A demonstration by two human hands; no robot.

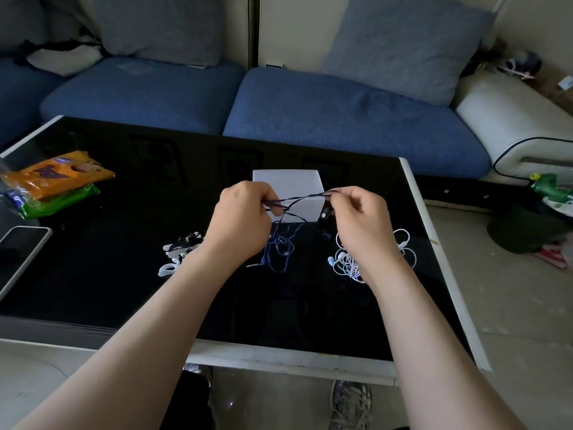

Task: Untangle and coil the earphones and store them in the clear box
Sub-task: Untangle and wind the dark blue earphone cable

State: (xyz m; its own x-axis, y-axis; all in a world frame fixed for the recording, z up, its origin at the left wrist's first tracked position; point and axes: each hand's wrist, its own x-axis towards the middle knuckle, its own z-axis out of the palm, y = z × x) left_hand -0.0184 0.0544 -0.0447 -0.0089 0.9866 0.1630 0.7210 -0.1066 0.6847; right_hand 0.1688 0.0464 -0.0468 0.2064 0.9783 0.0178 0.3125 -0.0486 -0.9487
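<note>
The dark earphones [302,198] run nearly level from the left grip [242,221] to the right grip [362,221], each pinched on the cord, and the knotted remainder hangs below, nearer the left grip, toward the tabletop [124,274], with the clear box [288,181] just beyond.

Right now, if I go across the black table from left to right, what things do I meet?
orange snack packet → black-and-white earphones → dark blue earphones → white earphones
</note>
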